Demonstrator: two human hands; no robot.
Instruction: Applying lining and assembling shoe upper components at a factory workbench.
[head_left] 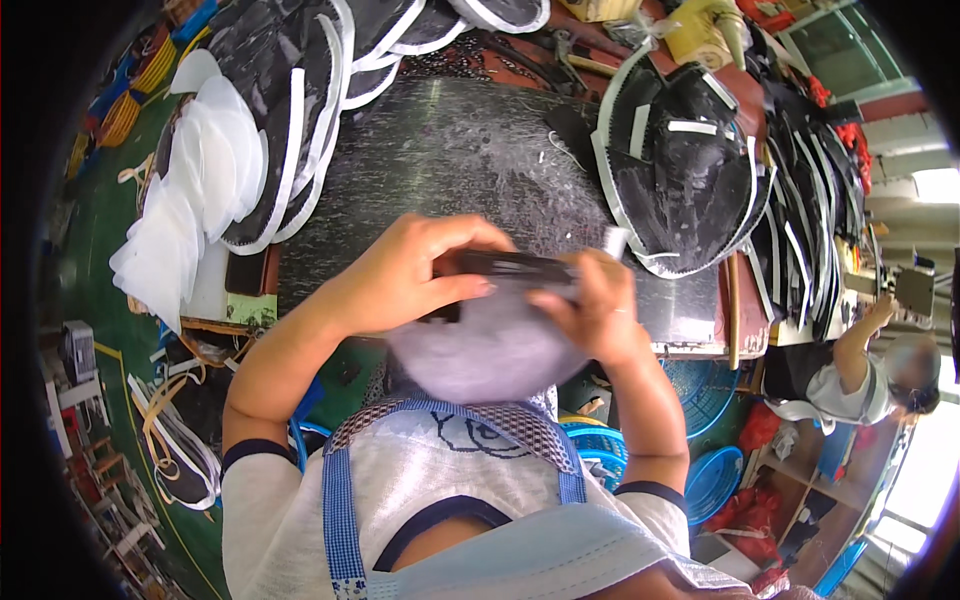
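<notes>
Between my hands is a rounded grey-white sheet [490, 350] with a dark upper edge, smeared by motion, so its exact kind is unclear. My left hand [430, 265] pinches the dark edge at its left, thumb below and fingers above. At its right end my right hand [603, 305] closes on the same piece, and a short white strip [614, 242] sticks up beside the fingers. The piece hangs over the near edge of the black worktable [440, 150], close to my apron [350, 490]. Its lower rim reaches almost to the apron's top.
Black curved pieces with white edging [300, 140] lie far left, beside fanned translucent white sheets [205, 150]. More edged black pieces [685, 180] are stacked right, past them a row of black strips [815, 220]. Blue baskets [712, 482] stand below; another person [860, 385] works at right.
</notes>
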